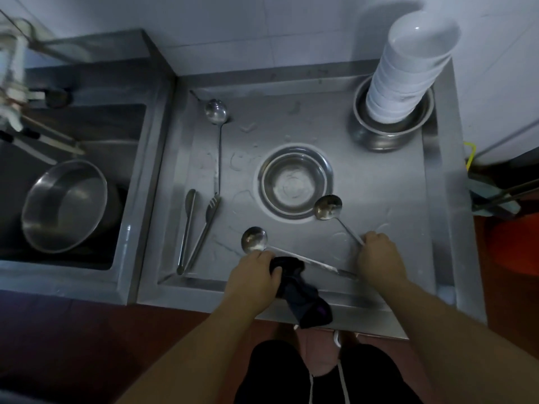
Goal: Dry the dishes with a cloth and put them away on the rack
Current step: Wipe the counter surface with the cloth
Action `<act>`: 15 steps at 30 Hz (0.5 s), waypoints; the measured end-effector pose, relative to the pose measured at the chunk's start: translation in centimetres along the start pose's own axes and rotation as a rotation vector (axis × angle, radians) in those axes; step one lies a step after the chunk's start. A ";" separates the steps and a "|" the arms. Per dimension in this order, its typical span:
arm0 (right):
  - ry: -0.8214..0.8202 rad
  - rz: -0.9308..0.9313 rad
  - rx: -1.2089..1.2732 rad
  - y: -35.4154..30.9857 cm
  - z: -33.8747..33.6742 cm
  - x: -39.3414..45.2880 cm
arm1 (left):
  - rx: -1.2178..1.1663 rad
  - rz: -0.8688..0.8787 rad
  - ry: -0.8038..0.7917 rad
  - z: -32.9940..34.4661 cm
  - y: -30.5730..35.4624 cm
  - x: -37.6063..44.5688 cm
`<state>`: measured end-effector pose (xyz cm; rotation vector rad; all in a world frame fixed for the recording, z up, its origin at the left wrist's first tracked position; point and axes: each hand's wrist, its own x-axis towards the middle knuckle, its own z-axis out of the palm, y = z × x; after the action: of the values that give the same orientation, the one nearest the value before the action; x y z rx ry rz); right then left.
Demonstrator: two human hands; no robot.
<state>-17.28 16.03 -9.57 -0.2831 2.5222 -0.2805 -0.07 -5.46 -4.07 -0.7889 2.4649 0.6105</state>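
My left hand is closed around a dark cloth, pressing it on the handle of a steel ladle that lies flat on the wet steel tray. My right hand grips the handle end of a second ladle, whose bowl rests by the rim of a steel bowl in the tray's middle. A third ladle and steel tongs lie along the tray's left side. A tall stack of white bowls stands in a steel basin at the back right.
A sink to the left holds a large steel bowl and some utensils. Blurred items hang at the far left. A tiled wall runs behind. An orange object and dark tools sit beyond the tray's right edge.
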 end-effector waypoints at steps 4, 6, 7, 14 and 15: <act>0.000 0.031 0.105 -3.2 -1.0 -0.3 | -0.043 0.000 0.035 -2.2 -3.0 0.6; 0.000 0.031 0.156 -5.4 -1.6 -0.3 | -0.055 0.005 0.054 -3.4 -4.7 0.9; -0.011 0.042 0.194 -6.8 -1.9 -0.4 | -0.069 0.009 0.062 -4.0 -5.6 1.1; -0.115 0.115 0.611 -19.7 -0.1 -3.0 | -0.120 -0.048 0.116 -7.4 -12.0 1.2; -0.154 0.140 0.679 -21.4 0.9 -3.6 | -0.120 -0.053 0.119 -7.7 -12.9 1.0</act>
<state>-10.89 -3.56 -2.88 0.1365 2.1312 -0.9811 4.98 -19.50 -1.99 -0.9603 2.5240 0.7158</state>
